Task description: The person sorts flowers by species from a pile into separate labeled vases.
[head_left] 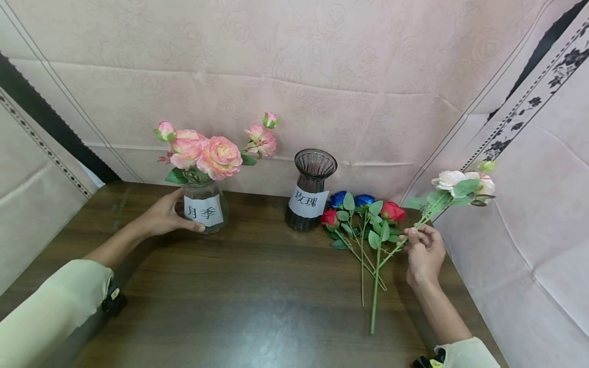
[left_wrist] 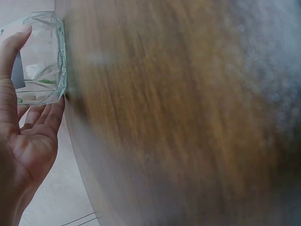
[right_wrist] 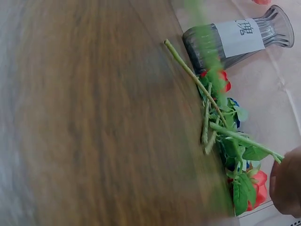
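Note:
At the left, my left hand (head_left: 167,214) grips a clear glass vase (head_left: 202,191), thumb across its white label and fingers behind it. Pink flowers (head_left: 220,157) fill the vase. In the left wrist view the glass base (left_wrist: 47,70) stands on the table. On the right, my right hand (head_left: 425,253) pinches the green stem of a white flower (head_left: 451,181), whose head leans toward the right wall. Beneath and beside that stem lie red roses (head_left: 392,210) and blue roses (head_left: 364,200) with crossing stems.
A dark glass vase (head_left: 306,225) with a white label stands near the back, between the two hands, its mouth holding no flowers. Everything stands or lies on a brown wooden table (head_left: 239,296). Pale patterned cloth (head_left: 322,76) hangs behind and at both sides.

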Tool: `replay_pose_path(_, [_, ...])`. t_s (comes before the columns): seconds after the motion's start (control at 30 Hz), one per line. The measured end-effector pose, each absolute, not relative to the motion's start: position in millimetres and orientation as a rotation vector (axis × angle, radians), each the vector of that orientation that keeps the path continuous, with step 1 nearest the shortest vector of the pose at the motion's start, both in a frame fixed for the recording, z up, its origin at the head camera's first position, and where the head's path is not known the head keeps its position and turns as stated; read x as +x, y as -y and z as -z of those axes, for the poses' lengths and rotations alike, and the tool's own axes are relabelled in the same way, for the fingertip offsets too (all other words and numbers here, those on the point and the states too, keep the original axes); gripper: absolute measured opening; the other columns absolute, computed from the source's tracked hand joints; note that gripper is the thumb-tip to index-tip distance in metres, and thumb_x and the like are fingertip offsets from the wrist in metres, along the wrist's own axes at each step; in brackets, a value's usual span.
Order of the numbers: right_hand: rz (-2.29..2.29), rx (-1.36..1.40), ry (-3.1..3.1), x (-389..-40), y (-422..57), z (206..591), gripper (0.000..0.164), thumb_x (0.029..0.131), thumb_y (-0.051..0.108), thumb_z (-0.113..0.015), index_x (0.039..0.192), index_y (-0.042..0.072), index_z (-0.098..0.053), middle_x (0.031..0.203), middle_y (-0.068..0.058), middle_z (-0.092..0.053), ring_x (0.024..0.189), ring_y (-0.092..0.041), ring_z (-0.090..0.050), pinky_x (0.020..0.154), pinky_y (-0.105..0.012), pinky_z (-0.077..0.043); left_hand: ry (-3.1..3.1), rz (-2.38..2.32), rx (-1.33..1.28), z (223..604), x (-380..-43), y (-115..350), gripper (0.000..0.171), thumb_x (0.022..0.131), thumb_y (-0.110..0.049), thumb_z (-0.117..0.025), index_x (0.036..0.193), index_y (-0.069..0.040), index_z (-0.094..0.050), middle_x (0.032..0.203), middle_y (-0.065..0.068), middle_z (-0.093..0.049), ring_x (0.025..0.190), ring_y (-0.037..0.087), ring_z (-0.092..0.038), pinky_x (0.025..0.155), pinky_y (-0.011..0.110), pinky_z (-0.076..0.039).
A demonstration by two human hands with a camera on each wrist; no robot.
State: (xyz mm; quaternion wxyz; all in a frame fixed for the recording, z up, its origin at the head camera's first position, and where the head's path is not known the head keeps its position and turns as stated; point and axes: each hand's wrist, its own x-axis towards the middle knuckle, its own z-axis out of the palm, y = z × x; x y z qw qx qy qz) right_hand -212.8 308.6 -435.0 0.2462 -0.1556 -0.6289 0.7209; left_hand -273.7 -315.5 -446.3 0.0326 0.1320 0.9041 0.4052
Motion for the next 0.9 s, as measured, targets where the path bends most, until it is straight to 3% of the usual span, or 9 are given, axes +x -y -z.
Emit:
replay_pose_path(0.13, [-2.028, -0.368, 1.505, -213.6, -306.6, 434.3, 0.012, 0.111, 0.005, -0.067, 0.118, 0.01, -0.059, 0.087, 0.004, -0.077, 0.07, -0.008, -0.074, 0.065, -0.02, -0.058, -2.779, -1.247, 0.404, 445.8, -273.3, 315.6, 0.118, 0.086, -0.027, -0.102, 0.176, -0.003, -0.029, 0.149, 0.025, -0.068, 0.137, 0.045, -0.067, 0.101, 0.029, -0.055])
replay_pose_path(0.43, [-2.176, -0.338, 1.351, -215.6, -303.9, 432.0, 0.021, 0.107, 0.0, -0.071, 0.128, 0.003, -0.067, 0.092, -0.003, -0.08, 0.074, -0.012, -0.078, 0.07, -0.022, -0.064, -2.776, -1.242, 0.4, 445.8, -272.0, 315.4, 0.118, 0.086, -0.027, -0.102, 0.176, -0.004, -0.029, 0.151, 0.025, -0.067, 0.139, 0.046, -0.066, 0.105, 0.041, -0.056])
replay_pose_path(0.6, [-2.235, -0.366, 1.318, -217.3, -306.5, 429.6, 0.019, 0.107, 0.001, -0.072, 0.126, 0.0, -0.071, 0.094, -0.005, -0.083, 0.074, -0.014, -0.08, 0.069, -0.023, -0.065, -2.779, -1.237, 0.401, 445.8, -271.9, 315.1, 0.117, 0.086, -0.027, -0.102, 0.176, -0.004, -0.029, 0.151, 0.025, -0.067, 0.14, 0.047, -0.065, 0.106, 0.045, -0.056])
replay_pose_path(0.9, [-2.21, -0.343, 1.314, -221.3, -308.5, 421.9, 0.013, 0.107, 0.003, -0.073, 0.119, -0.001, -0.07, 0.095, -0.007, -0.081, 0.076, -0.014, -0.081, 0.069, -0.021, -0.063, -2.769, -1.249, 0.403, 443.3, -270.6, 314.7, 0.117, 0.087, -0.027, -0.102, 0.175, -0.003, -0.029, 0.15, 0.024, -0.067, 0.139, 0.046, -0.066, 0.101, 0.032, -0.056])
